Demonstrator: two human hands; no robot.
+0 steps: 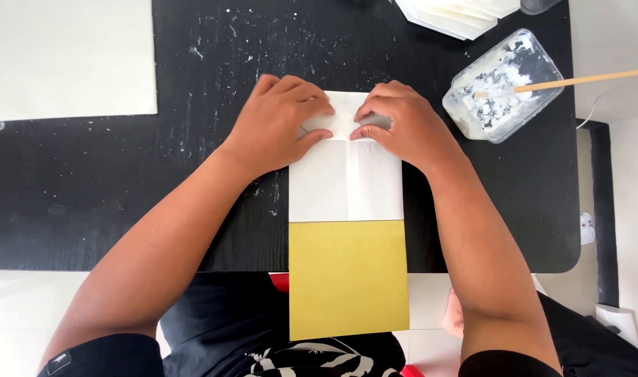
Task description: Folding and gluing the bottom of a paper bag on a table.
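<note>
Folded white paper (346,174) with a yellow lower panel (348,278) lies on the black surface (88,188), long axis running away from the person. Left hand (277,126) and right hand (396,126) press its far end, equally near, fingers (312,136) flat, gripping nothing. A clear tub (504,84) at right holds white paste and a wooden stick (584,80).

Folded white-and-yellow paper sheet (347,223) centred on black tabletop (88,188), overhanging near edge; clear plastic glue tub (504,84) far right, white board (67,56) far left.
</note>
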